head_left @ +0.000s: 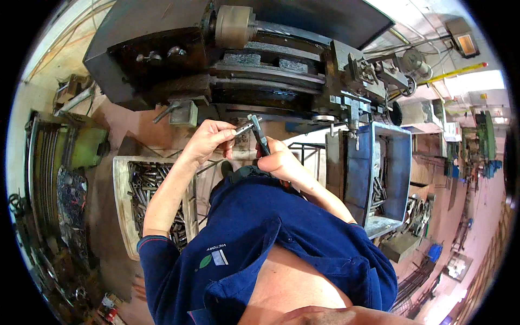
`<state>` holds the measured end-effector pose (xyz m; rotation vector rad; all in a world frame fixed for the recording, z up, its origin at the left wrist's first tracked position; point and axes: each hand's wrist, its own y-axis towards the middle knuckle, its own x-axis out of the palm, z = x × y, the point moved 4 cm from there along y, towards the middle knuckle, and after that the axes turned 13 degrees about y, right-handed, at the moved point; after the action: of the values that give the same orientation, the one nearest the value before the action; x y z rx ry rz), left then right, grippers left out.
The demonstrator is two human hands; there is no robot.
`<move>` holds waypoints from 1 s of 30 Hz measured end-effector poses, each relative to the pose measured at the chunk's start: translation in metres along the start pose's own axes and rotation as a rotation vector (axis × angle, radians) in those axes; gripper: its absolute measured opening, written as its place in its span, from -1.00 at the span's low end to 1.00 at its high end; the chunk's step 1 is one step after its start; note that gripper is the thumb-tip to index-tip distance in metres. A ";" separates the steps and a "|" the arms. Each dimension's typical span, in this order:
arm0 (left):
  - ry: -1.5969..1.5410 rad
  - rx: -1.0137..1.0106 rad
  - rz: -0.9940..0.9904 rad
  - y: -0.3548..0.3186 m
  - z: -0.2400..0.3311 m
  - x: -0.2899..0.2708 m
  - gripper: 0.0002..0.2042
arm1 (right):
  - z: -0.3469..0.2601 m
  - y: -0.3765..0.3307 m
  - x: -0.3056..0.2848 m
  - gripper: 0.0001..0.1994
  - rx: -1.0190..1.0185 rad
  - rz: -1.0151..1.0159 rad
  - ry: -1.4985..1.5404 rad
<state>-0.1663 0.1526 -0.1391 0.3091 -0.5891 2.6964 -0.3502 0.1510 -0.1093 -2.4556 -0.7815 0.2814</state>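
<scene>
My left hand [210, 140] pinches a short metal tube [245, 129] between thumb and fingers, in front of my waist. Wrapped round the dark body of a caliper [261, 140], my right hand [277, 160] holds it upright. The caliper's silver jaws meet the tube near its far end; whether they clamp it tightly I cannot make out. Below my left forearm stands a whitish crate [122, 206] with many metal tubes [142, 184] in it. To the right is a blue crate [391, 142] with more tubes [377, 192] inside.
A dark lathe [146, 59] spans the far side, its chuck [234, 27] at the upper middle. The lathe's carriage [346, 70] and handwheel [410, 85] stand to the right. A green machine part [81, 146] and stacked bars are at left.
</scene>
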 end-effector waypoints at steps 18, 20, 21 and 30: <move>-0.002 -0.109 -0.235 0.056 0.011 -0.009 -0.81 | 0.012 0.014 -0.003 -0.85 -0.092 0.247 0.254; -0.022 -0.081 -0.185 0.069 0.011 -0.011 -0.81 | 0.023 0.023 -0.011 -0.82 -0.127 0.232 0.378; -0.032 -0.068 -0.156 0.075 0.012 -0.011 -0.82 | 0.024 0.025 -0.018 -0.80 -0.130 0.222 0.381; 0.147 0.044 0.082 0.114 -0.009 0.017 -0.73 | 0.006 0.058 -0.095 -0.84 -0.266 0.255 0.575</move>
<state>-0.2273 0.0649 -0.1833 0.0985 -0.5100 2.7842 -0.4021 0.0581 -0.1434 -2.6769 -0.2689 -0.4529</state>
